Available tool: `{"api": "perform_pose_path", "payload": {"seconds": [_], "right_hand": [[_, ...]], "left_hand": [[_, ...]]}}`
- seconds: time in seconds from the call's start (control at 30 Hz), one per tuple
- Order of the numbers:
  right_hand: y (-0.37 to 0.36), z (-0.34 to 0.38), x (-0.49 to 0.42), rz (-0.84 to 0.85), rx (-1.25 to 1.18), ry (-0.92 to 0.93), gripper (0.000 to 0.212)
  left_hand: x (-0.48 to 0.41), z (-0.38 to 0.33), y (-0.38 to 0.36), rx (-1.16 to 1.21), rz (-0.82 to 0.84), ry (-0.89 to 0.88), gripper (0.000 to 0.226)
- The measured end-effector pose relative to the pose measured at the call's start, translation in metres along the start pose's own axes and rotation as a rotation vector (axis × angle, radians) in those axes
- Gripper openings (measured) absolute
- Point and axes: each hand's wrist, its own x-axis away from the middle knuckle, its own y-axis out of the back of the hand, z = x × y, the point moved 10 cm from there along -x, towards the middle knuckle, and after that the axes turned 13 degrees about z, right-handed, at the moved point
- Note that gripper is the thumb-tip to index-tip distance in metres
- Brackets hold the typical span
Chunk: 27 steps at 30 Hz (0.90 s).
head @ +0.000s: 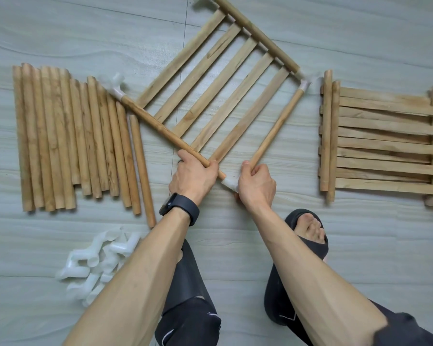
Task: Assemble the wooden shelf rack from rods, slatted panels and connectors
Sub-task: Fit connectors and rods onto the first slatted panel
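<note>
The left hand (194, 173) is clenched round the near rod (160, 126) of the panel (220, 96), close to that rod's lower end. The right hand (256, 183) grasps the lower end of the side rod (278, 126), fingers curled about it. Between the two hands a white connector (229, 184) sits on the near rod's tip and touches the right hand. Whether the side rod has entered it cannot be told. A black watch (180, 208) is on the left wrist. The panel lies flat on the floor (223, 226) in the centre of the frame, turned like a diamond, with a far rod (258, 33) along its upper right edge and white corner connectors (118, 89) at its other corners. Loose rods (68, 141) lie side by side at the left of the frame, spare connectors (95, 258) are heaped at lower left, and stacked panels (385, 141) lie at the right. Black sandals (275, 303) show at the bottom
</note>
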Motion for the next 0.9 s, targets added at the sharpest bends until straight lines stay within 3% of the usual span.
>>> {"api": "perform_pose_path", "payload": {"seconds": [0.57,0.67,0.73,0.83,0.9], "right_hand": [[0.004,0.002,-0.003,0.033,-0.022,-0.031,0.039],[0.011,0.018,0.003,0.027,0.098,0.114,0.046],[0.016,0.038,0.019,-0.004,0.236,0.313,0.069],[-0.001,0.065,0.048,-0.037,0.754,0.72,0.087],[-0.019,0.058,0.051,0.048,1.014,0.835,0.088]], "left_hand": [[0.004,-0.002,-0.002,0.005,-0.02,0.013,0.061],[-0.001,-0.001,-0.003,0.029,0.021,0.018,0.055],[-0.002,-0.002,-0.004,0.034,0.055,-0.001,0.053],[-0.002,-0.004,-0.002,0.014,0.064,-0.025,0.052],[-0.002,-0.003,-0.001,0.0,0.077,-0.026,0.052]]}}
